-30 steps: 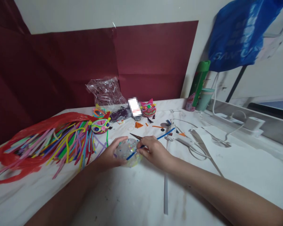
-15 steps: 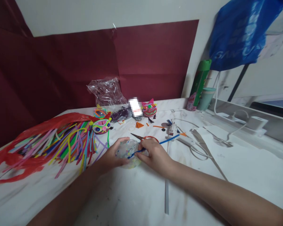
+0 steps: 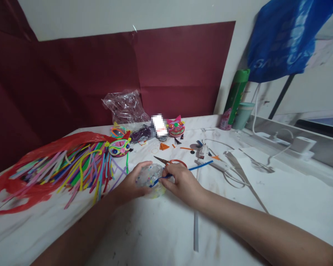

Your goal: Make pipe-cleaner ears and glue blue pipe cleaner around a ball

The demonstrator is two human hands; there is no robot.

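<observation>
My left hand (image 3: 137, 181) is wrapped around the left side of a rounded, see-through object with coloured specks (image 3: 150, 174), low over the table. My right hand (image 3: 180, 181) pinches a blue pipe cleaner (image 3: 201, 165). One end of the pipe cleaner lies across the front of the clear object, and the other sticks out to the right past the hand. Just behind the right hand lie scissors (image 3: 166, 161) with orange-red handles, their blades pointing left. The right fingers partly cover the clear object and the middle of the pipe cleaner.
On the left, many coloured pipe cleaners (image 3: 80, 166) lie on a red plastic bag (image 3: 58, 142). Decorated animal faces, one with blue eyes (image 3: 119, 147) and one pink (image 3: 176, 126), stand behind. To the right are a glue gun (image 3: 215, 164) with its cord, a green can (image 3: 235, 98) and a cup (image 3: 243, 115).
Both hands keep their hold in nearly the same place. The free right end of the blue pipe cleaner has dipped slightly lower.
</observation>
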